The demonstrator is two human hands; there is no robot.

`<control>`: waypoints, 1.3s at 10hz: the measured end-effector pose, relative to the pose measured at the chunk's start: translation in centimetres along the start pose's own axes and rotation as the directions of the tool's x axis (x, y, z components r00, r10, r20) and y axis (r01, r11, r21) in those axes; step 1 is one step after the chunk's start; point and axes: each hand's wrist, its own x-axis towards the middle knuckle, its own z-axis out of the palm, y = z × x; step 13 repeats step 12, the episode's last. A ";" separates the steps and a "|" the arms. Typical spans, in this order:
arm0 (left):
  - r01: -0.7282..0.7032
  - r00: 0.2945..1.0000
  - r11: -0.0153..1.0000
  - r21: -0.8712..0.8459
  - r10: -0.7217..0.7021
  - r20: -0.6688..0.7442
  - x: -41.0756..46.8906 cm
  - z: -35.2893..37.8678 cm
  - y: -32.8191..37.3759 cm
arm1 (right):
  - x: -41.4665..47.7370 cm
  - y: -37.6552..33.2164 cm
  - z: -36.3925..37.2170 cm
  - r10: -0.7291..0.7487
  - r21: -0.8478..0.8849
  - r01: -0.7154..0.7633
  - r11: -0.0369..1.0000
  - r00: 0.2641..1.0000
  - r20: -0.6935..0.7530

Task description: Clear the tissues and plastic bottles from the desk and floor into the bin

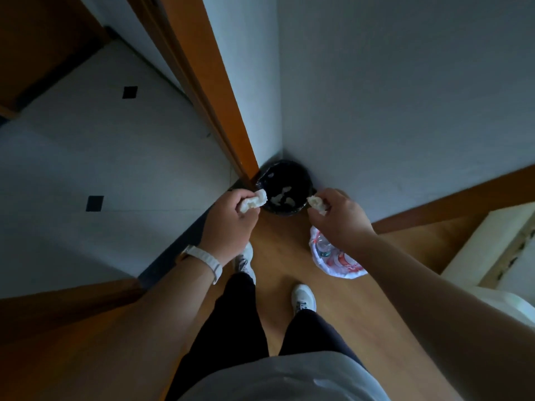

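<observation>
A black bin (pixel 285 169) lined with a dark bag stands on the floor in the wall corner, with several crumpled tissues (pixel 282 196) inside. My left hand (pixel 230 224) grips a crumpled white tissue (pixel 254 201) just left of the bin's near rim. My right hand (pixel 341 218) pinches a smaller crumpled tissue (pixel 317 204) at the bin's right rim. Under my right hand a white and red plastic bag (pixel 337 261) lies on the wooden floor, and a clear plastic bottle (pixel 322 246) shows inside it.
An orange wooden door frame (pixel 220 91) runs down to the bin's left side. White walls meet behind the bin. A pale piece of furniture (pixel 492 244) stands at the right. My two feet in white shoes stand on the wooden floor below the bin.
</observation>
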 end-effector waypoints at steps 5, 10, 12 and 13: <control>0.049 0.943 0.992 0.118 -0.085 0.323 23.8 15.2 -20.8 | 19.4 10.0 17.3 0.275 -0.145 -0.262 0.954 0.958 0.076; -0.154 0.891 0.948 0.280 0.011 0.454 32.3 32.0 -34.8 | 28.9 24.9 33.5 0.289 -0.240 -0.247 0.939 0.945 0.155; -0.264 0.897 0.930 0.256 0.140 0.419 32.1 29.8 -33.9 | 27.8 24.4 31.8 0.307 -0.317 -0.252 0.914 0.942 0.137; -0.264 0.897 0.930 0.256 0.140 0.419 32.1 29.8 -33.9 | 27.8 24.4 31.8 0.307 -0.317 -0.252 0.914 0.942 0.137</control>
